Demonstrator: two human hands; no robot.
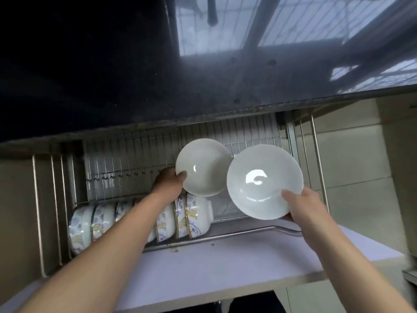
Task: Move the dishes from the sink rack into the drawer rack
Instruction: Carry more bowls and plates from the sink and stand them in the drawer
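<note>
Hands, two, each grip one white plate: left hand the smaller plate, right hand the larger plate.

- Two plates are held above the drawer rack: left plate in the left hand, right plate in the right hand.
- A row of bowls stands on edge in the rack's near-left part.
- The countertop lies behind.

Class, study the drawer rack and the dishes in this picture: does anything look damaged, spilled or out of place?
Nothing stands out. The patterned bowls stand on edge in a row in the drawer rack, and each hand, left hand and right hand, holds an intact white plate.
</note>
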